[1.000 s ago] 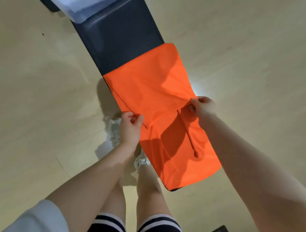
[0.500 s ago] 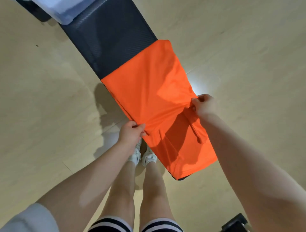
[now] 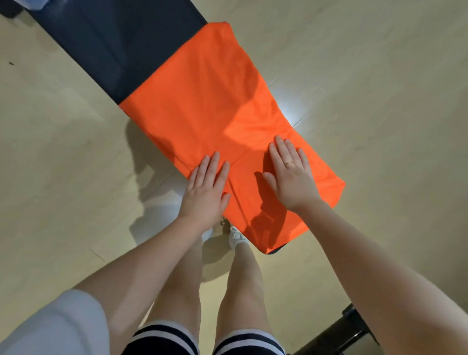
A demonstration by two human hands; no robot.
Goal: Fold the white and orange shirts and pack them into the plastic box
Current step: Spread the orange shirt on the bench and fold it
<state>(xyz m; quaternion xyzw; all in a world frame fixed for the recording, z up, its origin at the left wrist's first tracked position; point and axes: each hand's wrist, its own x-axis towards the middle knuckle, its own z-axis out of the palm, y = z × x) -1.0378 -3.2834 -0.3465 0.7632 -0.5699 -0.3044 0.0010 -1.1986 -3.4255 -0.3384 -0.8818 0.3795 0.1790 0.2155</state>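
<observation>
The orange shirt (image 3: 202, 91) lies spread along a narrow dark bench (image 3: 106, 43), folded into a long strip that covers the bench's near half. My left hand (image 3: 206, 192) lies flat on the shirt's left edge, fingers straight. My right hand (image 3: 291, 174) presses flat on the shirt just to the right, fingers straight, a ring on one finger. A fold line runs between the two hands. The white shirt is not in view. Only a pale corner of the plastic box (image 3: 38, 3) shows at the top left edge.
Pale wooden floor (image 3: 379, 88) surrounds the bench on both sides. My legs and white shoes (image 3: 236, 237) stand at the bench's near left side. A black object (image 3: 339, 337) sits on the floor at the bottom right.
Both hands have let go of the pinched shirt edge and now lie flat on the cloth. The lifted flap has been laid down. The view has shifted so the box is almost out of frame.
</observation>
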